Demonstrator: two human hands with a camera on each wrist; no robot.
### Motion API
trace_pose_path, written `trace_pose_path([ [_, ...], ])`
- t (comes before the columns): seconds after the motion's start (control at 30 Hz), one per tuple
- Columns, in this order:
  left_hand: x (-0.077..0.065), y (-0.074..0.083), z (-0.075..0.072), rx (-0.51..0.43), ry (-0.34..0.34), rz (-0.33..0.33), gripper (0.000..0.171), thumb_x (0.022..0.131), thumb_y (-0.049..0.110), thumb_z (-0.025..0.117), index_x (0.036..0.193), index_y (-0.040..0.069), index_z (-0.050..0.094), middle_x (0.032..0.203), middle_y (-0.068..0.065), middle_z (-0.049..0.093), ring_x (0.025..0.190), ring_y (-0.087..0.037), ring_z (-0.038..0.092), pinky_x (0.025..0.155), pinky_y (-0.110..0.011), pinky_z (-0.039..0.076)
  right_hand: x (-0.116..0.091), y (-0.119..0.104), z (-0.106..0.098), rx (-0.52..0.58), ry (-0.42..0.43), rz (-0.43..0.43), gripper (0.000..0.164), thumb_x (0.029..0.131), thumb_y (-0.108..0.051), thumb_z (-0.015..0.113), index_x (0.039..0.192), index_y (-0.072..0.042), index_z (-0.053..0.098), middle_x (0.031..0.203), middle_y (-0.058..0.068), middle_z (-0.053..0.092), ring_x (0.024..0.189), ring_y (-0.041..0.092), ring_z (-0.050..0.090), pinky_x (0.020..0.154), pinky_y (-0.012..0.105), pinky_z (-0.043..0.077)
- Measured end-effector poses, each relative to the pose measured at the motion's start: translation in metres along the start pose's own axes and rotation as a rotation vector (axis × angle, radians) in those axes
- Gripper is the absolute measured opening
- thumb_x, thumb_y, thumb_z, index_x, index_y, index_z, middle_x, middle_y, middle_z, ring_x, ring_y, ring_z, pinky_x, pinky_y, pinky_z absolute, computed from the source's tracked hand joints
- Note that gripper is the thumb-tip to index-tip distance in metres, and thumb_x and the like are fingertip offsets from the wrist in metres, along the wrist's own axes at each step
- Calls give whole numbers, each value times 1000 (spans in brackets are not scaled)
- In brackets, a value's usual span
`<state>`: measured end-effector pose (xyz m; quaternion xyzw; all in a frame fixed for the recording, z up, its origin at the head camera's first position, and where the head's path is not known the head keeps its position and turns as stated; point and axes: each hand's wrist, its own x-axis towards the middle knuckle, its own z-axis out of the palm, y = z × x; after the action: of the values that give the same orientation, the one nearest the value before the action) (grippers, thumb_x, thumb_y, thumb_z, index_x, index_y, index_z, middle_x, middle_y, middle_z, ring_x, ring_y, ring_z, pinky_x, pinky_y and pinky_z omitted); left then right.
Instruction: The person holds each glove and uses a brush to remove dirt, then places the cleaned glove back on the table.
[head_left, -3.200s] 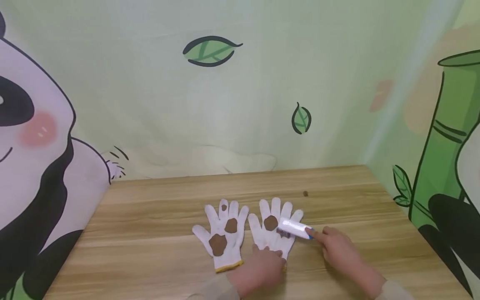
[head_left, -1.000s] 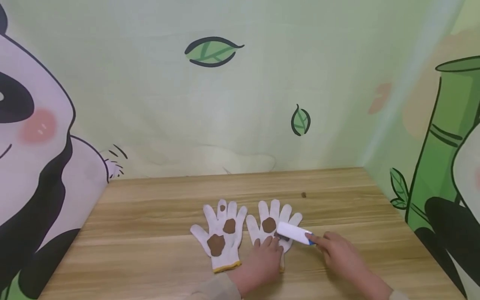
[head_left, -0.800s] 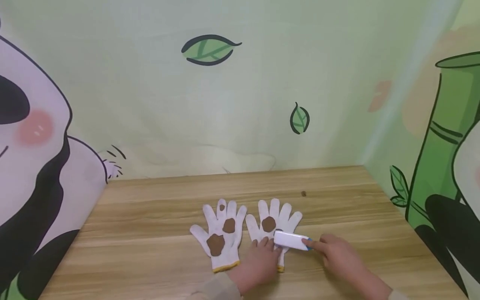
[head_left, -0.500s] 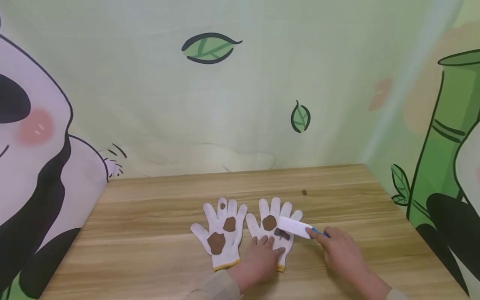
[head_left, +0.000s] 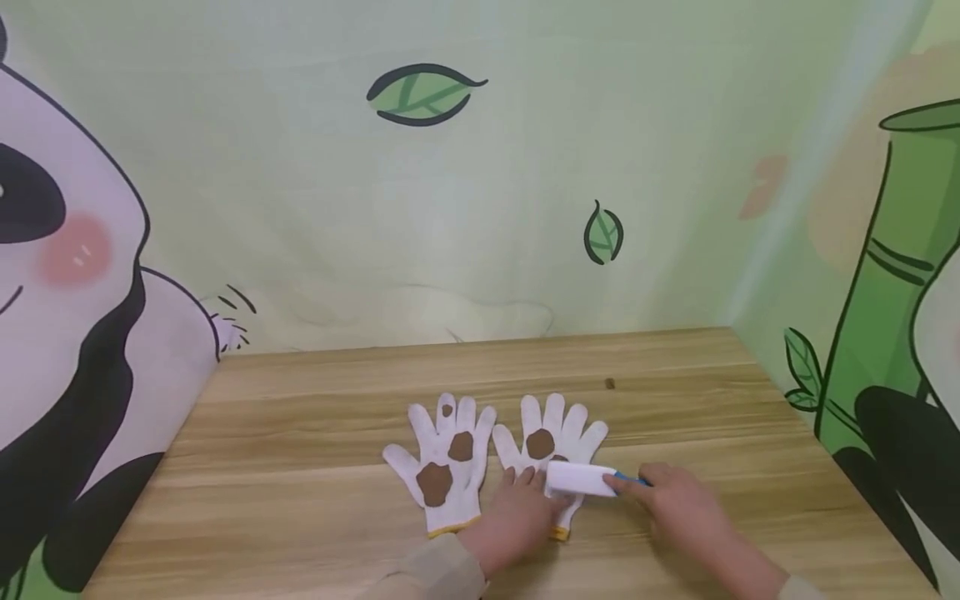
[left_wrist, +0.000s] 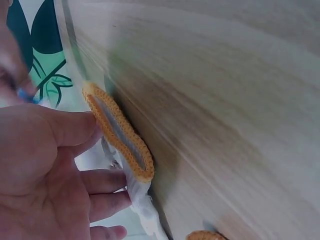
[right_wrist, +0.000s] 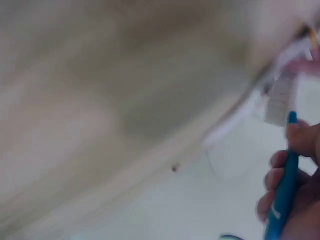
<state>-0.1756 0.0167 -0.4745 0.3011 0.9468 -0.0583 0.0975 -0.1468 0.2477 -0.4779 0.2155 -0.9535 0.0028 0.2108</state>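
Note:
Two white knit work gloves lie flat side by side, the right glove (head_left: 592, 437) under both hands and the left glove (head_left: 457, 496) untouched. Brown patches mark both. My left hand (head_left: 521, 512) rests on the right glove's lower palm with fingers extended, near its yellow cuff (left_wrist: 117, 132). My right hand (head_left: 682, 504) grips the blue handle (right_wrist: 284, 195) of a brush, index finger along it. The brush's white head (head_left: 579, 478) lies across the right glove's palm, right by the left fingertips, and covers most of a dark mark there.
Everything lies on a wood-grain table (head_left: 300, 433). A small brown bit (head_left: 610, 383) sits beyond the right glove. Behind rises a pale green wall (head_left: 315, 200) with printed leaves, pandas and bamboo.
The brush head has swept back and forth over the right glove's palm, most recently toward me and slightly left, covering the dark mark again. My left hand stays on the glove.

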Motion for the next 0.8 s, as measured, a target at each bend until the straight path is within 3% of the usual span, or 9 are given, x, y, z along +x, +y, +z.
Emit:
trace_pose_path([
  [0.1, 0, 0, -1, 0, -4, -3, 45, 99, 28, 60, 139, 49, 59, 150, -5, 59, 142, -23, 53, 117, -45, 43, -1, 1, 0, -28, -52, 17, 64, 62, 3, 83, 118, -29, 77, 78, -3, 51, 66, 11, 44, 58, 27, 41],
  [0.2, 0, 0, -4, -26, -33, -12, 43, 101, 30, 57, 139, 50, 59, 152, -8, 57, 144, -25, 51, 120, -46, 40, 3, 6, -1, -35, 38, 74, 61, 63, 3, 84, 117, -24, 78, 77, -1, 51, 67, 13, 44, 56, 29, 41],
  [0.3, -1, 0, -5, -36, -40, -12, 41, 103, 33, 54, 139, 52, 58, 153, -9, 56, 145, -27, 50, 121, -47, 39, 4, 9, -1, -10, 121, 35, 58, 62, 3, 85, 113, -24, 80, 72, -3, 46, 63, 12, 41, 53, 27, 38],
  [0.37, -2, 0, -5, -30, -32, -11, 40, 103, 34, 54, 139, 52, 58, 152, -9, 57, 144, -27, 51, 120, -46, 40, 2, 7, 0, 13, 100, -25, 57, 63, 2, 85, 112, -27, 80, 71, -6, 43, 61, 10, 39, 53, 26, 37],
  [0.43, -2, 0, -5, -27, -28, -10, 40, 103, 35, 54, 139, 53, 58, 152, -9, 57, 144, -27, 51, 120, -47, 40, 1, 4, 1, 24, 26, -54, 61, 62, 2, 83, 113, -30, 79, 73, -7, 44, 61, 9, 40, 54, 25, 37],
  [0.53, -1, 0, -4, -32, -26, -10, 40, 103, 36, 54, 139, 53, 58, 152, -9, 57, 144, -28, 51, 121, -48, 38, 2, 1, 0, 0, -41, -6, 61, 64, 3, 82, 115, -30, 78, 78, -4, 52, 66, 12, 47, 57, 27, 43],
  [0.7, 3, -1, -4, -35, -45, -22, 40, 104, 36, 53, 140, 54, 56, 154, -10, 54, 146, -29, 49, 123, -49, 35, 8, 4, -5, -56, 0, 105, 60, 65, 3, 83, 117, -26, 78, 82, 3, 60, 72, 18, 55, 59, 31, 46],
  [0.8, 3, 0, -2, -25, -45, -24, 40, 103, 38, 54, 140, 56, 55, 154, -10, 54, 146, -29, 49, 123, -49, 36, 9, 4, -6, -30, 50, 71, 61, 63, 3, 84, 118, -25, 77, 76, -1, 54, 66, 14, 47, 55, 27, 39],
])
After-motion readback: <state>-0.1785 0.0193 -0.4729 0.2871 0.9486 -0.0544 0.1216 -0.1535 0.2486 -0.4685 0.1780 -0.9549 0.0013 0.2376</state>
